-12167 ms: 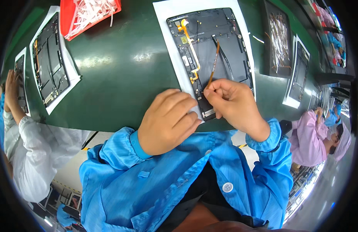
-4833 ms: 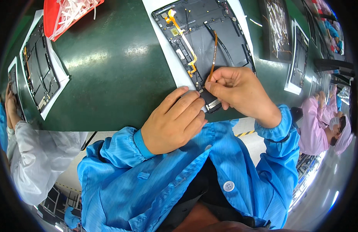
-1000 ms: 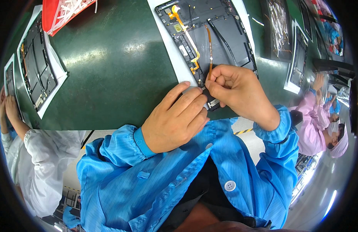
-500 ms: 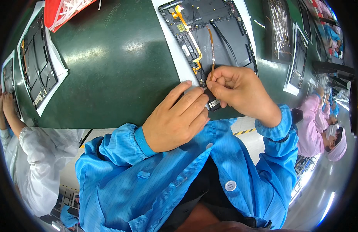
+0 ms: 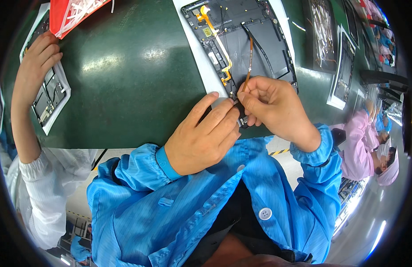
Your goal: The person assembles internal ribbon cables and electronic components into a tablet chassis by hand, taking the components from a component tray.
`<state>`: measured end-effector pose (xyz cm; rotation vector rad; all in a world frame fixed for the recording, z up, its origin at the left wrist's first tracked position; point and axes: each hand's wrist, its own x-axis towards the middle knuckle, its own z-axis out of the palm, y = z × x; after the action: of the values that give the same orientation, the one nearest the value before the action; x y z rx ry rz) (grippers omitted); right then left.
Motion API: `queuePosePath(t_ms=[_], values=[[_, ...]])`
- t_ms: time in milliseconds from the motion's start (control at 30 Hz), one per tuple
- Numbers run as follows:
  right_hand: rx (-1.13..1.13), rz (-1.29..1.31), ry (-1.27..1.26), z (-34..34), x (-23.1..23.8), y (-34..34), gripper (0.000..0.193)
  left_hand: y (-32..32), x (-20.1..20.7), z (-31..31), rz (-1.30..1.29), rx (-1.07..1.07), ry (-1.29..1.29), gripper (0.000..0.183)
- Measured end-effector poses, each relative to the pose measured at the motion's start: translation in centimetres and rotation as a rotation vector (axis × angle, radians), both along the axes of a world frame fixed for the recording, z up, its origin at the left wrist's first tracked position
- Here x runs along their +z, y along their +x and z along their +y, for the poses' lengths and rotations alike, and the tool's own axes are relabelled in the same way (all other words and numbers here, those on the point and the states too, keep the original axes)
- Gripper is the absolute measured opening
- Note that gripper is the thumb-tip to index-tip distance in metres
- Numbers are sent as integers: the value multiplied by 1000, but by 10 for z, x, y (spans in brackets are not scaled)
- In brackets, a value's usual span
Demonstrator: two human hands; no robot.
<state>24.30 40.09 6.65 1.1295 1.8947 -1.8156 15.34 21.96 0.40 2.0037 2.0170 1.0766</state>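
Observation:
A black tablet-like casing [image 5: 275,49] lies on a white sheet [image 5: 191,39] in front of me. It carries orange and white flex strips [image 5: 223,53] along its left side and a black cable [image 5: 261,46] further right. My right hand [image 5: 280,106] pinches the lower end of a thin brown flex cable [image 5: 250,58] between thumb and forefinger. The cable's upper end stands free over the casing. My left hand [image 5: 201,140] rests with fingers stretched out on the casing's near end, its fingertips close to my right thumb. Where the cable's lower tip sits is hidden.
At the far left, a co-worker's hand [image 5: 39,62] reaches to a red bin [image 5: 66,20] of white strips, above another casing [image 5: 48,104]. To the right stand a dark tray [image 5: 310,44] of thin strips and a further casing [image 5: 345,66]. The green table's [image 5: 139,102] near edge is by my sleeves.
The brown flex cable's free end has swung to the right. My hands have barely moved. A co-worker's bare arm has come up at the left to the red bin.

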Motion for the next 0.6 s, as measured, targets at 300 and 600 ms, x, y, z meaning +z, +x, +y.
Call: queuePosePath(t_ms=[300,600], values=[[15,-62,-37,8,0,-1,9,1,-3,3,-5,1,0,30],[-56,-5,25,-1,-3,2,7,1,-2,4,-15,1,-6,30]])
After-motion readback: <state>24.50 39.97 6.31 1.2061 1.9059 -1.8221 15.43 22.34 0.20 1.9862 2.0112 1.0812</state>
